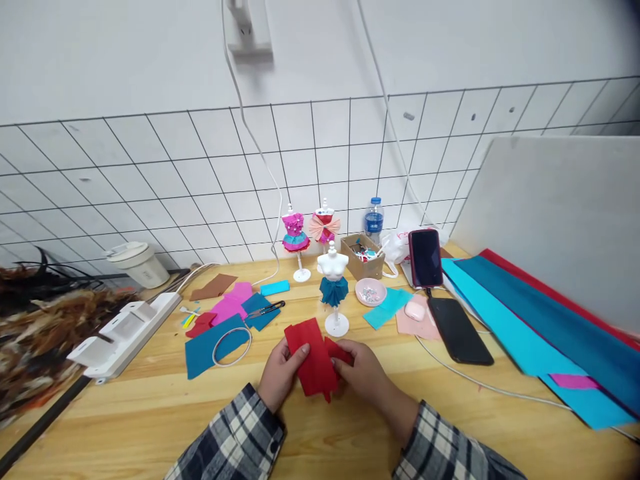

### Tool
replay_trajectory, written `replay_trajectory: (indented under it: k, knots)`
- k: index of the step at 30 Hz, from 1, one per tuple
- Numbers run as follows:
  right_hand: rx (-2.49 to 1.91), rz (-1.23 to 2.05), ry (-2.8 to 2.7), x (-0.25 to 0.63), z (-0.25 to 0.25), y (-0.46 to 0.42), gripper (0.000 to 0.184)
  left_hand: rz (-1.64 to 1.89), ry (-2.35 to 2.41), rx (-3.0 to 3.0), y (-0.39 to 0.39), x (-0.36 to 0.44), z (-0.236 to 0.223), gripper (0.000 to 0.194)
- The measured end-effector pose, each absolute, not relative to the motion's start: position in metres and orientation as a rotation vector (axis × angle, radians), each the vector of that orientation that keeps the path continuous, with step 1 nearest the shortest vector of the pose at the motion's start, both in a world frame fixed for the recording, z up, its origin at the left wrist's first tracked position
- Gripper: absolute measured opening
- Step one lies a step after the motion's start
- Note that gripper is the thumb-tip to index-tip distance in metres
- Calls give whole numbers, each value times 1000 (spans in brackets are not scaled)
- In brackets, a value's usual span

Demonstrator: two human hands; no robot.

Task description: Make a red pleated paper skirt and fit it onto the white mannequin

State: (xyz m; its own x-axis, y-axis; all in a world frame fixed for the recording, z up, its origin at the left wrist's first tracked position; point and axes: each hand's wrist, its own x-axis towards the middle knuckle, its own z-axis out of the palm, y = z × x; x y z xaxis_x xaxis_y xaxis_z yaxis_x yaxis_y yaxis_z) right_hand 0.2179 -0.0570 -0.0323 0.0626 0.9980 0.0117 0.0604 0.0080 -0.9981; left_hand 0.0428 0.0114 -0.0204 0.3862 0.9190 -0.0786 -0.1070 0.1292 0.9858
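Both my hands hold a piece of red felt [313,357] just above the wooden table [150,413]. My left hand [281,375] pinches its left edge with closed fingers. My right hand [365,373] grips the folded right side. Right behind the felt stands a small white mannequin [333,287] wearing a teal pleated skirt. Two more mannequins [296,237] in pink dresses stand further back by the tiled wall.
Felt scraps, a white ring [231,347] and small snips [267,308] lie to the left. A power strip [125,327] sits at far left. A cardboard box [361,260], pink dish [371,291], two phones [460,330] and large blue and red felt sheets [545,333] fill the right.
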Motion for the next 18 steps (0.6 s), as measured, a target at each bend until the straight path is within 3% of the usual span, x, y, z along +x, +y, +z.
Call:
replay_trajectory:
  k: [6,12,18]
  knots:
    - [-1303,1082,-1199,226,-31,-54,23,895,802,1106,10,46,-22,55]
    - [-1293,1124,-1160,230,-41,-51,25,1007,949,1217,17,42,-19,50]
    - [-1345,1086,-1168,232,-49,-47,28,1121,929,1136,28,31,-14,67]
